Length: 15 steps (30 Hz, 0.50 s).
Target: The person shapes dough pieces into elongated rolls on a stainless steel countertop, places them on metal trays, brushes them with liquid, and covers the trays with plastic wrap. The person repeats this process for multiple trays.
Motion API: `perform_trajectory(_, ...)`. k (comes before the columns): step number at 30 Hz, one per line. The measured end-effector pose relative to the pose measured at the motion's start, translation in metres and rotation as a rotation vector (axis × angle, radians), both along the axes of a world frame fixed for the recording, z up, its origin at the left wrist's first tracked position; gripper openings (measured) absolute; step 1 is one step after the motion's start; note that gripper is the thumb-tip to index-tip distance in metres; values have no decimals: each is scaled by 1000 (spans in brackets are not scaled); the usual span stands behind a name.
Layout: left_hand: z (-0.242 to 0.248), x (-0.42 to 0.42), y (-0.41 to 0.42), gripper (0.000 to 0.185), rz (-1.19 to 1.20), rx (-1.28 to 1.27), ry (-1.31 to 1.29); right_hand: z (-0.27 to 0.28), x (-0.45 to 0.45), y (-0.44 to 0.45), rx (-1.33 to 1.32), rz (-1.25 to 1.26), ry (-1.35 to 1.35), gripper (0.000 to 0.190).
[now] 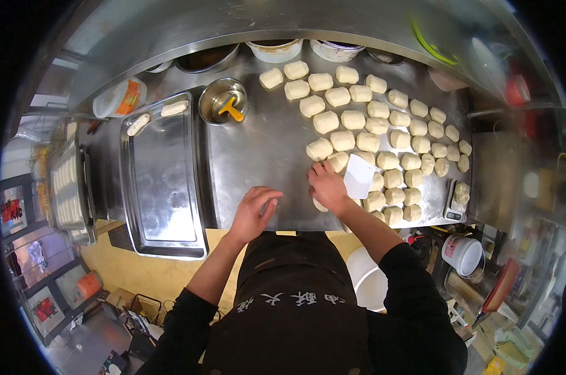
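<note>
My right hand (326,184) is at the left edge of many pale dough pieces (326,122) on the steel worktable; its curled fingers are at a piece partly hidden under them, and whether they grip it I cannot tell. My left hand (259,211) hovers over the table's front part, thumb and fingers apart, holding nothing. A white plastic dough scraper (359,176) lies on the dough pieces right of my right hand. Two longer dough rolls (174,108) rest at the far end of a metal baking tray (163,247) on the left.
A steel bowl (208,108) with a yellow-handled tool (231,108) stands right of the tray. On the table's right corner is a scale (453,214) bearing a dough piece. White tubs (276,51) line the back under a steel shelf. More filled trays (89,187) stand at far left.
</note>
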<state>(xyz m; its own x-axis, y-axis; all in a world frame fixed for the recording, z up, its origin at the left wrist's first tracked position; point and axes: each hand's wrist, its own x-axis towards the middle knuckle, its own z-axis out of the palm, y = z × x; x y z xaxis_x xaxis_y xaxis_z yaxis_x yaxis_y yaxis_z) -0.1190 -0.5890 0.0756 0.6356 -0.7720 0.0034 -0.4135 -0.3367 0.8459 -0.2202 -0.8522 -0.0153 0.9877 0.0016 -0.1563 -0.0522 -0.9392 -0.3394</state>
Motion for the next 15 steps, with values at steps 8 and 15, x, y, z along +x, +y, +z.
perform_trajectory(8,-60,-38,-28,42,107,141,423,46,-70,-65,1541,-891,-331,38)
perform_trajectory(15,-111,-96,-142,61,19,295,8,54,-126,-46,2296,-1280,-277,50)
